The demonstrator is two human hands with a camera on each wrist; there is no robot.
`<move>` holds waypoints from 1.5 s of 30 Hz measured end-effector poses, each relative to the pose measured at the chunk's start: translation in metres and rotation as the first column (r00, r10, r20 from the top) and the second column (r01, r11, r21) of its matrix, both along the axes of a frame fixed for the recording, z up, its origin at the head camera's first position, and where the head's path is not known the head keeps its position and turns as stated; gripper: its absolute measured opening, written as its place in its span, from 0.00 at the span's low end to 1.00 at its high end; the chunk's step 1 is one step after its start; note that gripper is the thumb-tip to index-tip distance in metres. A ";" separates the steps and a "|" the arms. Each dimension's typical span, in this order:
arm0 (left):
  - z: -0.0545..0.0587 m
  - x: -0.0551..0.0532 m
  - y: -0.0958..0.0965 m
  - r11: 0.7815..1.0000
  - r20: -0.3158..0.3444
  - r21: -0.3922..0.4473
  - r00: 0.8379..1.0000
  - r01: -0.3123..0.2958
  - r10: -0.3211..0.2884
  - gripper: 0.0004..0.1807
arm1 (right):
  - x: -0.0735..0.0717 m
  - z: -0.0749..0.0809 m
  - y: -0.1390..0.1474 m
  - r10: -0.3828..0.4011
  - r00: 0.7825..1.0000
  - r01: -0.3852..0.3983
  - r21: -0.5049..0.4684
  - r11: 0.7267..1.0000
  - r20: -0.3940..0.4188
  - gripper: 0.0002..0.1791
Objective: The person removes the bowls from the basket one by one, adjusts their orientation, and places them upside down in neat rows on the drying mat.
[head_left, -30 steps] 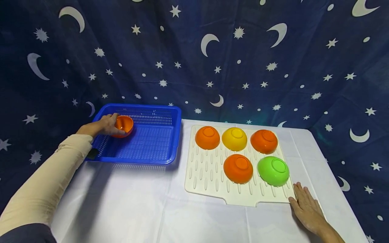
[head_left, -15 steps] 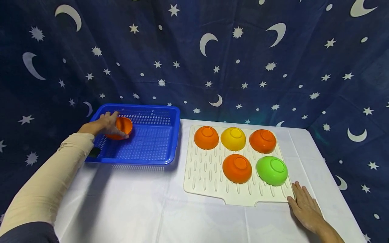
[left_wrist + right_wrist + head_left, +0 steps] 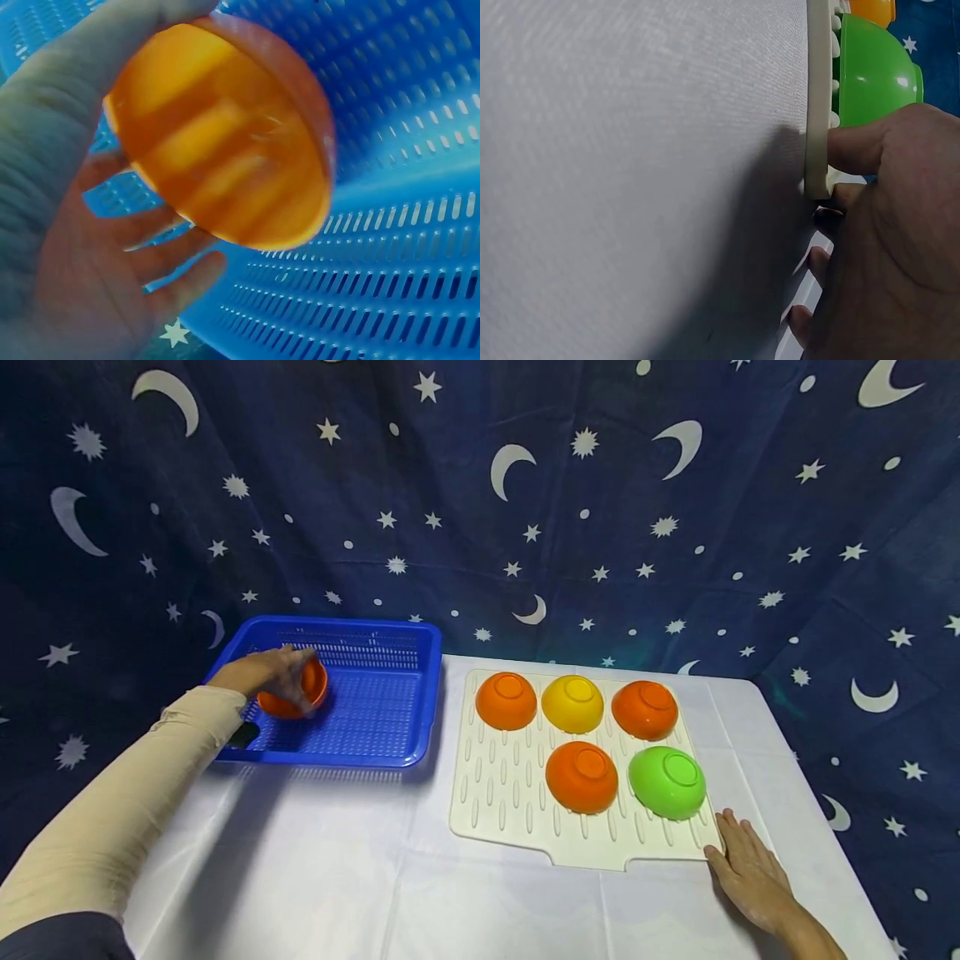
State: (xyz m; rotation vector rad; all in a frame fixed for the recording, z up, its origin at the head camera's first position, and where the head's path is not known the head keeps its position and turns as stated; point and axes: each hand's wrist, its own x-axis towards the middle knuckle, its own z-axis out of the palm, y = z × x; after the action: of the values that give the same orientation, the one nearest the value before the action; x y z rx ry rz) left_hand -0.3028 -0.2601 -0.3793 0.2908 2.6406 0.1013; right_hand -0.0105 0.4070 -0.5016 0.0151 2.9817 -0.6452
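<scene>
In the head view my left hand (image 3: 283, 678) reaches into a blue plastic basket (image 3: 431, 693) at the left and holds an orange bowl (image 3: 320, 687) by its rim. In the left wrist view the tilted bowl (image 3: 247, 150) shows its inside; my thumb is at the upper rim and the fingers lie along the lower rim. At the front right corner of a white ribbed drying mat (image 3: 487, 810) rests my right hand (image 3: 753, 877), its fingers straight. The right wrist view has the thumb touching the mat's edge (image 3: 817, 97), close beside the green bowl (image 3: 874, 75).
Upside down on the mat stand two orange bowls (image 3: 506, 700) (image 3: 582, 777), a yellow bowl (image 3: 572, 703), a red-orange bowl (image 3: 645, 710) and the green one. A white cloth (image 3: 315, 868) covers the table. A dark starry curtain (image 3: 450, 527) hangs behind.
My left hand has turned over the orange bowl and shifted slightly right within the basket, its fingers coming across the bowl. My right hand stays at the mat's corner.
</scene>
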 end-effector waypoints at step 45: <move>-0.013 0.123 0.065 0.712 -0.775 0.518 0.612 0.475 0.156 0.58 | -0.008 0.048 -0.065 -0.459 0.726 0.205 -0.475 0.856 -0.513 0.25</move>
State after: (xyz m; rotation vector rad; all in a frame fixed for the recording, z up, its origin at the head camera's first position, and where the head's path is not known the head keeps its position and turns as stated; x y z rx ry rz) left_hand -0.1797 -0.1947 -0.3921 1.0748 3.2831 1.1912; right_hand -0.0186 0.3422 -0.4536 0.4209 3.4089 -1.5630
